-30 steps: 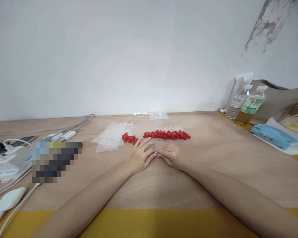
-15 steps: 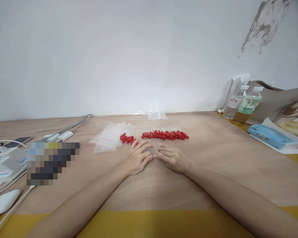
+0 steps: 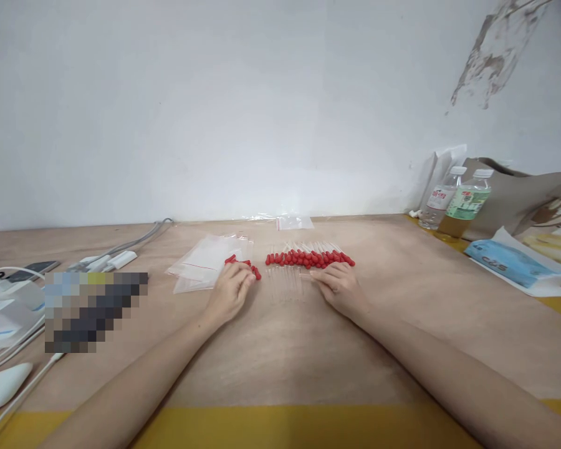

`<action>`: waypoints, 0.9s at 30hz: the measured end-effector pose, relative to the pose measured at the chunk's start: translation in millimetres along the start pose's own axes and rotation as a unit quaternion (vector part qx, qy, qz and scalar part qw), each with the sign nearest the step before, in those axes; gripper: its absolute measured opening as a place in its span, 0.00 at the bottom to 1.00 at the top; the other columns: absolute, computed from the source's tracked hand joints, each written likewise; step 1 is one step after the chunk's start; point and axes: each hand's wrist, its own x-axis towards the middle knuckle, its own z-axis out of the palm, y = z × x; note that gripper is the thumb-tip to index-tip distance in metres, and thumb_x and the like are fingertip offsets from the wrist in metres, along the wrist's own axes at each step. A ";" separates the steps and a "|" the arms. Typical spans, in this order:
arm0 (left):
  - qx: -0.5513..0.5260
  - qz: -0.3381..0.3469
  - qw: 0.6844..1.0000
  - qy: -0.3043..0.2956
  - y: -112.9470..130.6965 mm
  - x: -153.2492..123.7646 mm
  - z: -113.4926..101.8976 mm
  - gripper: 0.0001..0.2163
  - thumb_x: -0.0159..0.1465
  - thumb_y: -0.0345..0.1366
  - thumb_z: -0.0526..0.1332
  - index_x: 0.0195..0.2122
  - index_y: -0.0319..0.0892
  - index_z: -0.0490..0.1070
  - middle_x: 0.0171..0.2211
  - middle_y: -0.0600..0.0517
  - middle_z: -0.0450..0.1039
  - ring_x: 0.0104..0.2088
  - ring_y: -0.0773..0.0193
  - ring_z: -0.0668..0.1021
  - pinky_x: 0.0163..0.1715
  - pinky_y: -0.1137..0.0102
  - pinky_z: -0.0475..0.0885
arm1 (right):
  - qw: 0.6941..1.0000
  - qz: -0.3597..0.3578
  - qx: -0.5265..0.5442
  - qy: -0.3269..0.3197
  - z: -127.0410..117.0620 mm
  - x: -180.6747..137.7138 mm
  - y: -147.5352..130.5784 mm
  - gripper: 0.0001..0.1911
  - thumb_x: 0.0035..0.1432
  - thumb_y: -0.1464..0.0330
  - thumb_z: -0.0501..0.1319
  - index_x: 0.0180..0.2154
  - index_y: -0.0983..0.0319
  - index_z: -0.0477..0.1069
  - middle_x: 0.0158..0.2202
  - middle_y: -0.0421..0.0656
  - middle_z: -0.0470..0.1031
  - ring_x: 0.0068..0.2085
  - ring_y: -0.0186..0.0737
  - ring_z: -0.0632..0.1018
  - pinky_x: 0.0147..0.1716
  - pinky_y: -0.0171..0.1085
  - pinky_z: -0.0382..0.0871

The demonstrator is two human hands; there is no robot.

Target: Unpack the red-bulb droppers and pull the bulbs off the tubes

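Observation:
My left hand is closed at the small pile of loose red rubber bulbs, its fingertips pinching a bulb, partly hidden. My right hand pinches one end of a thin clear dropper tube, which points left. Between the hands lie several more clear tubes, side by side on the table. Just behind them is a row of droppers with red bulbs, their clear stems pointing toward the wall.
Clear zip bags lie to the left, another bag near the wall. Cables, chargers and a blurred-out item are at far left. Two bottles, a grey bag and a blue tissue pack stand at right.
My hands have moved apart from the bundle of clear tubes, which is now spread out. The left went to the loose bulbs, the right moved right with a tube.

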 end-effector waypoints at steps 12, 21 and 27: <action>0.116 -0.265 0.939 -0.186 -68.0 66.3 -17.3 0.13 0.54 0.42 0.56 0.37 0.42 0.70 0.28 0.52 0.73 0.30 0.63 0.75 0.29 0.73 0.66 | 0.976 0.166 -0.069 -0.120 1.3 5.5 -7.5 0.10 0.54 0.72 0.51 0.34 0.59 0.71 0.28 0.40 0.75 0.33 0.36 0.73 0.34 0.36 0.53; 0.118 -0.231 0.957 -0.134 -46.5 72.9 -1.4 0.14 0.55 0.47 0.54 0.30 0.43 0.70 0.30 0.51 0.73 0.31 0.62 0.74 0.29 0.72 0.65 | 0.976 0.154 -0.065 -0.141 9.5 8.6 -14.1 0.08 0.55 0.69 0.52 0.34 0.59 0.70 0.31 0.41 0.75 0.35 0.36 0.73 0.36 0.37 0.52; 0.046 -0.107 0.983 -0.143 0.1 83.7 34.6 0.10 0.56 0.43 0.55 0.31 0.44 0.70 0.30 0.52 0.73 0.31 0.63 0.73 0.32 0.71 0.65 | 0.981 0.120 -0.050 -0.147 8.1 9.3 -17.8 0.13 0.57 0.59 0.53 0.37 0.60 0.70 0.32 0.42 0.75 0.36 0.38 0.72 0.37 0.38 0.52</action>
